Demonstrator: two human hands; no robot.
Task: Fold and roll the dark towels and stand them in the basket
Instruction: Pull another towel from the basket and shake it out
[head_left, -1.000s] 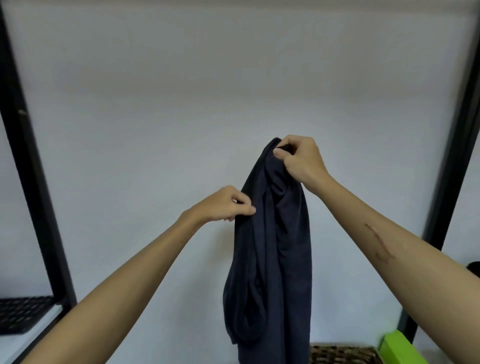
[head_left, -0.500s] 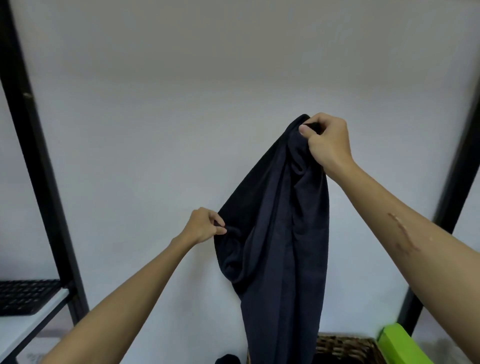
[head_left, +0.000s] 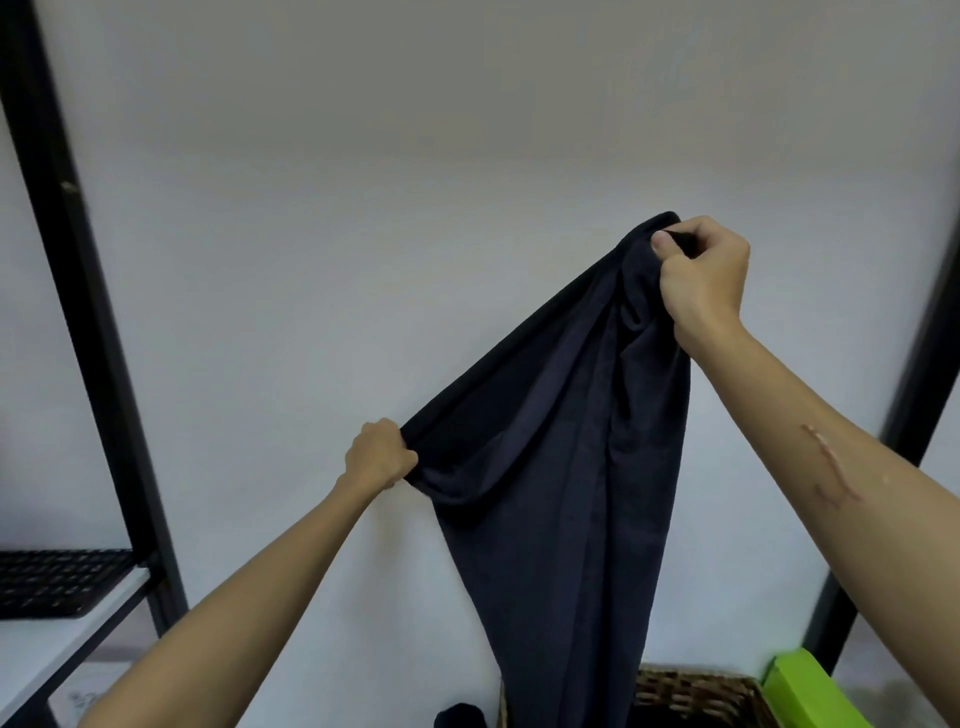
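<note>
Head view: a dark towel (head_left: 561, 467) held up in the air before a pale wall.
Right hand (head_left: 704, 278) pinches its top corner high up; left hand (head_left: 379, 457), lower, grips a bunched edge. Cloth hangs over the wicker basket (head_left: 696, 696).

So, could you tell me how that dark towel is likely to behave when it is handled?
Probably floppy: the dark towel sags in folds between the left hand and right hand. It looks soft and likely light, since pinches at its edge hold it up.
</note>
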